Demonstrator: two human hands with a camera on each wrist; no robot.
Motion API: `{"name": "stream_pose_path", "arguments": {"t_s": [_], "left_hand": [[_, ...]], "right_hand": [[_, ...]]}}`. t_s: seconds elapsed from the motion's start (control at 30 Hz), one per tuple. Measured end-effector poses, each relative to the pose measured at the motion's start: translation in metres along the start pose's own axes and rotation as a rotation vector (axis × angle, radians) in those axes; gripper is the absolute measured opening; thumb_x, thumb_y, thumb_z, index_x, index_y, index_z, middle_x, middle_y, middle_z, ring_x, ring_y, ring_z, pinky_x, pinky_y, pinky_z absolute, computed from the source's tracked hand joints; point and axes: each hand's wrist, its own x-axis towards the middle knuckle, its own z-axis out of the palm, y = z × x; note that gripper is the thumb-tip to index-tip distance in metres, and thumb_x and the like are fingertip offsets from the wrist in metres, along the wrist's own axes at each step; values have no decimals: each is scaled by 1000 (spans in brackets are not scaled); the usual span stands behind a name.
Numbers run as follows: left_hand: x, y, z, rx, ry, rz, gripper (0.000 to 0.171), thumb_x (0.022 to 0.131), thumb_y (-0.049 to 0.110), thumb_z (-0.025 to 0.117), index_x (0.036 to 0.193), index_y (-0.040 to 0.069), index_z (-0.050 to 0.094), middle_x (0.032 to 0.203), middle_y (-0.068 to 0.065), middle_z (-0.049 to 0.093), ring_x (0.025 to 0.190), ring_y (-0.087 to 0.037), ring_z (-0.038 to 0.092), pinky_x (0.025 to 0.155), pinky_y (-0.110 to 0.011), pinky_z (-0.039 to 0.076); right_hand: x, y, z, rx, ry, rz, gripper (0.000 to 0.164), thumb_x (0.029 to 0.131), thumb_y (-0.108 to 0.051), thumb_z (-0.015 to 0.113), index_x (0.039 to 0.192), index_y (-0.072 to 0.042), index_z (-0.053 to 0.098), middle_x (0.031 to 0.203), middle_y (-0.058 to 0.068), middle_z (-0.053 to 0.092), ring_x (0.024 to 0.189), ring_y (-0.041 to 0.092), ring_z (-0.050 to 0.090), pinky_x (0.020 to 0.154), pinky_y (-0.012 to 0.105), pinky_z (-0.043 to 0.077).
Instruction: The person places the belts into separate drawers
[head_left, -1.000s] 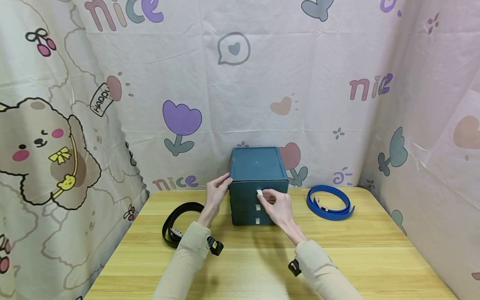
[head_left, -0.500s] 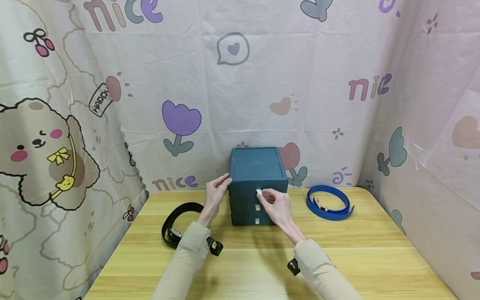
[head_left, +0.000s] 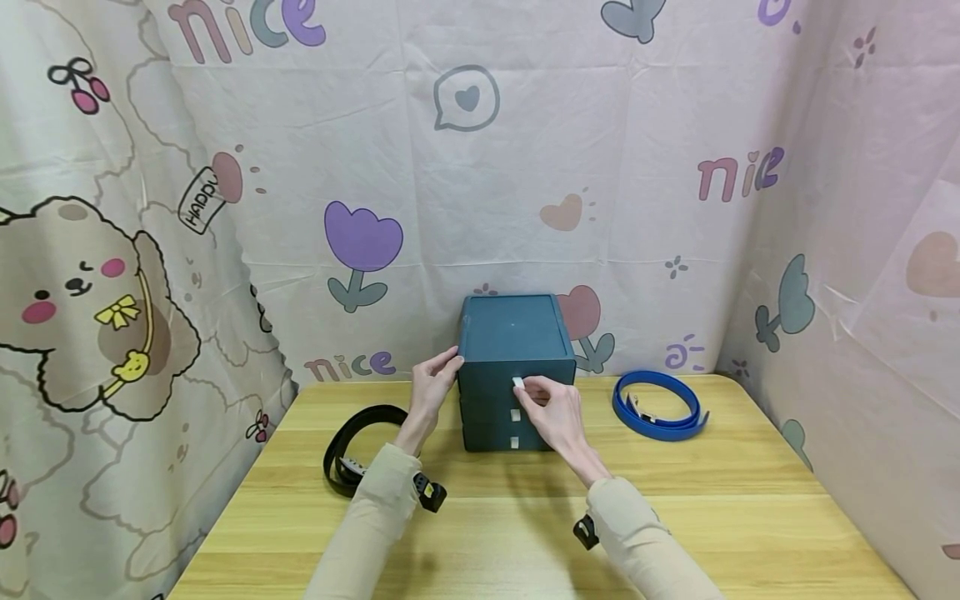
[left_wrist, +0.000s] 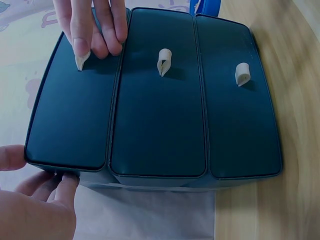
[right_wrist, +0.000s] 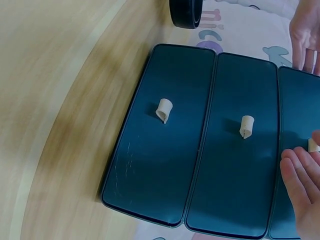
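Observation:
A dark teal drawer box with three stacked drawers stands at the back of the table. My right hand pinches the white pull tab of the top drawer between thumb and finger. At the box's upper left front corner, my left hand grips the edge, its fingers along the side in the left wrist view. The middle tab and bottom tab stick out freely as small loops. All the drawer fronts look flush; the contents are hidden.
A coiled black belt lies left of the box, partly behind the left forearm. On the right a coiled blue belt lies on the wooden table. A printed curtain hangs close behind the box.
A thin dark line along the top drawer's upper edge has grown fainter, as if the front sits closer to the box. Both hands keep nearly the same places.

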Motion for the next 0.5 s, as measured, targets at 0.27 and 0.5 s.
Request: {"name": "stream_pose_path", "arguments": {"t_s": [0.27, 0.5], "left_hand": [[1, -1, 0, -8, 3, -4, 44, 101, 13, 58, 141, -4, 54, 148, -23, 52, 138, -37, 51, 114, -50, 42], [13, -20, 0, -17, 16, 4, 44, 101, 18, 60, 142, 2, 57, 149, -20, 53, 138, -35, 51, 114, -49, 42]], "right_hand": [[0, 0, 1, -1, 2, 4, 12, 88, -14, 78, 95, -5, 78, 86, 8, 79, 76, 20, 76, 71, 32, 63], [0, 1, 1, -3, 2, 5, 12, 88, -14, 78, 95, -5, 78, 86, 8, 79, 76, 20, 76, 71, 31, 63]]}}
